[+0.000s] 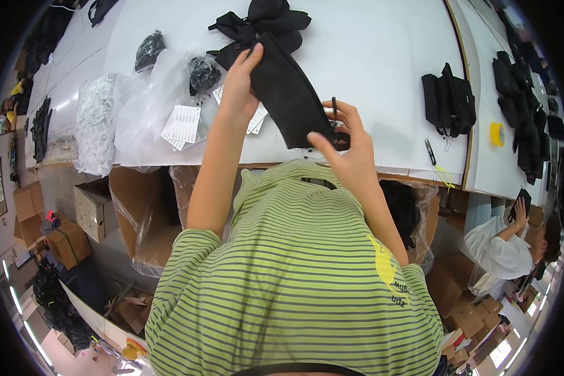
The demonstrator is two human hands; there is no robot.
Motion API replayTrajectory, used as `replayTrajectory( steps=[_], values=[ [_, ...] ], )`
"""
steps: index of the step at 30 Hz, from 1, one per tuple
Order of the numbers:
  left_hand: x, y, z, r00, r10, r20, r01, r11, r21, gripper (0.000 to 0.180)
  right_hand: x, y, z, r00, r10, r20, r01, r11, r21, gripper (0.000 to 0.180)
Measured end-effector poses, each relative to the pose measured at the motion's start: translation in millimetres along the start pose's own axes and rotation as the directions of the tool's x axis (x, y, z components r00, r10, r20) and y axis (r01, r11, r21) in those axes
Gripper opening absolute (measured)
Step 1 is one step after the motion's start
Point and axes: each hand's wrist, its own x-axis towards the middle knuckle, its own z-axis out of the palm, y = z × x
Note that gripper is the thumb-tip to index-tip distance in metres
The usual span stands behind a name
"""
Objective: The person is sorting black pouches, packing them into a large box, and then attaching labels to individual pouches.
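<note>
A long, flat black fabric pouch (287, 94) is held up at a slant above the near edge of the white table. My left hand (239, 84) pinches its upper end, thumb on the front and fingers behind. At the lower right corner my right hand (349, 143) grips the pouch with its thumb on the near side. A thin dark piece sticks up past the right fingers; whether it is a strap or a tool I cannot tell. Just beyond the left hand lies a pile of black fabric items (266, 22).
On the white table (382, 75) lie clear plastic bags (147, 103), bagged black items (149, 51), printed cards (183, 124), stacked black pouches (448, 100) and small scissors (430, 151). Yellow tape (497, 134) sits on the right-hand table. A co-worker (501, 247) handles a black piece there. Lined cartons (141, 213) stand below.
</note>
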Motion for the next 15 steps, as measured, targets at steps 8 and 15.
replayTrajectory(
  steps=[8, 15],
  values=[
    [8.4, -31.8, -91.0, 0.948, 0.318, -0.037, -0.181, 0.629, 0.756, 0.04, 61.8, 110.8, -52.0, 0.917, 0.286, -0.278, -0.175, 0.915, 0.364, 0.047],
    [-10.9, -78.1, -153.6, 0.886, 0.455, 0.088, -0.011, -0.168, 0.986, 0.059, 10.6, -1.8, -162.5, 0.801, -0.426, -0.421, 0.515, 0.848, 0.122, 0.041]
  ],
)
